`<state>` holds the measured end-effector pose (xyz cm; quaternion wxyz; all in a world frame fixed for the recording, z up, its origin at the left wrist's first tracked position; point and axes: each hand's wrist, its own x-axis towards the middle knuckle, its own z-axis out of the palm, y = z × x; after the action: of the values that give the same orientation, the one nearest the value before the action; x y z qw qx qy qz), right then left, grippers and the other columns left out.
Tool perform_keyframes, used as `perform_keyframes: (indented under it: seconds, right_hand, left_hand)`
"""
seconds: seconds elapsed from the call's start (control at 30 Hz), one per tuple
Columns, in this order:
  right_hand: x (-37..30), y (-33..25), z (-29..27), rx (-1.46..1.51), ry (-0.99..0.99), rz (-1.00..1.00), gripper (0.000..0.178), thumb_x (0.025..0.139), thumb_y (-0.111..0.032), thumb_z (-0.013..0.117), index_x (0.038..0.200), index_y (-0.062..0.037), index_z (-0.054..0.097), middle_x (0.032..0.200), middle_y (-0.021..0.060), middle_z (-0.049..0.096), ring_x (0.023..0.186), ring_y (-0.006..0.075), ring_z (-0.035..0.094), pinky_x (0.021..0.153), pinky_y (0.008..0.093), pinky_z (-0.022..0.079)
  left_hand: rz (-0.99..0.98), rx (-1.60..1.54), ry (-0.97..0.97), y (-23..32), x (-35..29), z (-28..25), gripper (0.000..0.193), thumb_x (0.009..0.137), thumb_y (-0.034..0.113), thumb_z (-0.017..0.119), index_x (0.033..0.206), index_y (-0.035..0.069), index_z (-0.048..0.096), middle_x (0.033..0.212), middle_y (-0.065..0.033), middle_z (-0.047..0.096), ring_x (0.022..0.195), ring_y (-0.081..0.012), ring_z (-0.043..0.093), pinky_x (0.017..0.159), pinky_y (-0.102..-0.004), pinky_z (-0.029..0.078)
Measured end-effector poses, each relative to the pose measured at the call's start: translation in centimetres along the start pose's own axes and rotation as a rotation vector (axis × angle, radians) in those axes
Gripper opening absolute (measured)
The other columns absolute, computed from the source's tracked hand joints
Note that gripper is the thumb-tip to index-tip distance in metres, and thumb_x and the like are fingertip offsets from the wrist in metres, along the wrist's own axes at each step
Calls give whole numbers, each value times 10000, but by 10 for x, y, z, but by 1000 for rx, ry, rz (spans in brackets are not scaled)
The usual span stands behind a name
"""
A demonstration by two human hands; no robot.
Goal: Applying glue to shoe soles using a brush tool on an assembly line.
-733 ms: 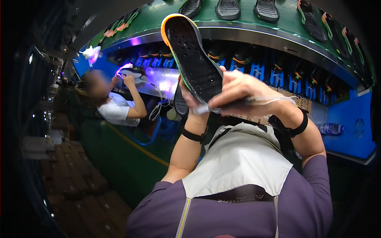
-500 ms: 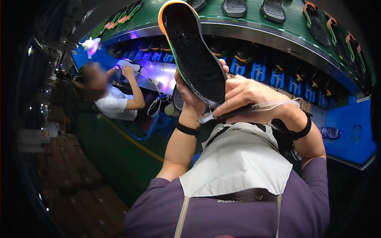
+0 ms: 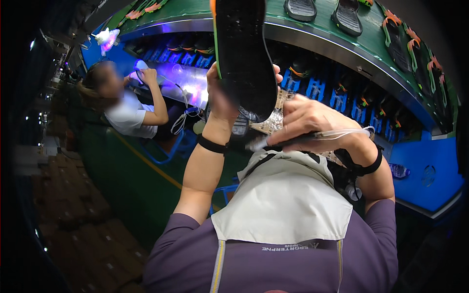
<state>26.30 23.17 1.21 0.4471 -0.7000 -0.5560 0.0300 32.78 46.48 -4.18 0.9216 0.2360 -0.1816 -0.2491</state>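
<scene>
My left hand (image 3: 223,100) grips a shoe sole (image 3: 246,58) with a black inner face and an orange and green edge. The sole stands nearly upright in front of me, and its far end runs out of view at the top. My right hand (image 3: 315,119) is closed around a dark-handled brush (image 3: 258,143) with a pale, blurred tip. A clear tube (image 3: 344,133) trails from the brush back over my wrist. The brush tip is just below the lower end of the sole, apart from it.
A green conveyor (image 3: 322,27) carries black soles and shoe uppers along the far side. Below it, blue racks (image 3: 315,90) hold more shoes. At the left a person (image 3: 129,115) handles a white shoe. A bottle (image 3: 399,170) lies by a blue panel (image 3: 430,166) at the right.
The sole has risen and shifted right, and now stands straighter. The brush tip, formerly at the sole's lower end, has come apart from it. My right hand stays nearly in place.
</scene>
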Motion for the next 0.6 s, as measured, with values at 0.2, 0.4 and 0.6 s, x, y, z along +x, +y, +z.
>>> perform_keyframes:
  seconds: [0.2,0.4,0.6]
  right_hand:
    - [6,4,-1,-210,133,165,358,797,-152,873,1147,-103,818,832,48,703,836,261,603,810,402,448]
    - [3,6,-6,-232,134,296,393,811,-143,863,1198,-115,801,906,72,715,901,293,631,832,419,446]
    - [1,9,-6,-124,44,161,363,819,-117,848,1178,-94,792,859,65,680,865,281,608,811,406,439]
  left_hand:
    - [-78,236,-35,15,7,-4,999,979,716,400,1511,-129,432,1361,-389,601,1191,-489,679,1018,-560,593]
    - [-160,377,47,24,14,-17,840,1039,580,389,1503,-118,452,1307,-342,665,1119,-455,725,990,-524,615]
    - [-308,371,68,31,25,-8,493,1063,353,557,1373,-21,638,1143,-129,767,934,-155,762,805,-278,635]
